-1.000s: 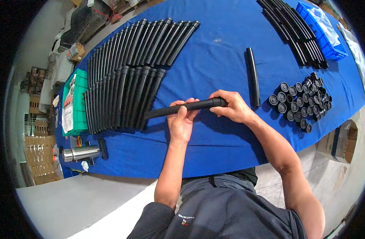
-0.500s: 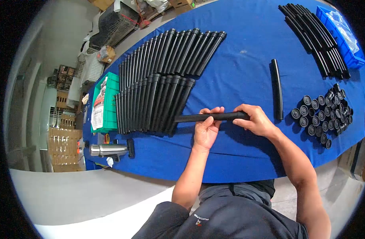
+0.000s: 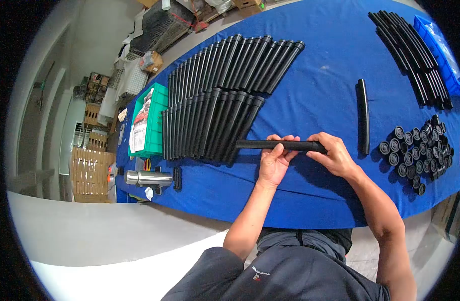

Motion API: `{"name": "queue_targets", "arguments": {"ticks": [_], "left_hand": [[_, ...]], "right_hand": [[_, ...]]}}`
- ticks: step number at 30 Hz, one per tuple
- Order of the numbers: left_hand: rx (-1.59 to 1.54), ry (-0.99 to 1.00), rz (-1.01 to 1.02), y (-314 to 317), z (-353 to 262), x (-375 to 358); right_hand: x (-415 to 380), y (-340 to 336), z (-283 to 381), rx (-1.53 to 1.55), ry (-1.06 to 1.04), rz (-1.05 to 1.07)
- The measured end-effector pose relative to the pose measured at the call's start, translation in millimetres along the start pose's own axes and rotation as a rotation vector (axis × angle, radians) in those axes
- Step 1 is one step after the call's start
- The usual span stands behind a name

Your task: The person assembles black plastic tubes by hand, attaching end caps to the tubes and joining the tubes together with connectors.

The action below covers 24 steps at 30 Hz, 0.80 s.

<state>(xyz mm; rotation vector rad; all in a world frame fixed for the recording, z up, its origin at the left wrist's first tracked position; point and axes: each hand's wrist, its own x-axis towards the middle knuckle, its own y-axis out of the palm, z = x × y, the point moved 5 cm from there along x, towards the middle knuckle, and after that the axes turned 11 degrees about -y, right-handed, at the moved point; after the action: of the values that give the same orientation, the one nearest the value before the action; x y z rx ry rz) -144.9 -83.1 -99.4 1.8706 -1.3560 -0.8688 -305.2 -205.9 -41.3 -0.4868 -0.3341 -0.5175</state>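
Note:
A black tube (image 3: 252, 144) lies nearly level across both hands, above the blue cloth. My left hand (image 3: 276, 161) is wrapped round its middle from below, with the thumb across the front. At its right end my right hand (image 3: 335, 154) grips the tube between thumb and fingers; that end is partly hidden by them. A single loose black tube (image 3: 363, 118) lies on the cloth just beyond my right hand. To the right of it is a cluster of round black caps (image 3: 416, 152).
Two rows of capped black tubes (image 3: 230, 65) fill the left of the blue-covered table (image 3: 325, 40). Beside them are a green crate (image 3: 156, 113) and a steel flask (image 3: 148, 178). Bare tubes (image 3: 410, 50) and a blue bin (image 3: 438, 42) stand at the far right.
The camera view has shifted, so the table and its contents appear farther right. Both hands keep hold of the tube in much the same grip.

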Motion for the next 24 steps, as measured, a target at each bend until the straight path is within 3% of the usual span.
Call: {"name": "queue_targets", "arguments": {"ticks": [7,13,24], "left_hand": [[0.001,-0.012,-0.041,0,1,2],[0.015,-0.013,-0.01,1,-1,2],[0.042,0.013,-0.017,4,0,0]], "right_hand": [[-2,4,-2,-0.151,-0.184,-0.051],[1,-4,-3,0.038,0.097,0.069],[0,-1,-5,0.012,0.033,0.046]]}}
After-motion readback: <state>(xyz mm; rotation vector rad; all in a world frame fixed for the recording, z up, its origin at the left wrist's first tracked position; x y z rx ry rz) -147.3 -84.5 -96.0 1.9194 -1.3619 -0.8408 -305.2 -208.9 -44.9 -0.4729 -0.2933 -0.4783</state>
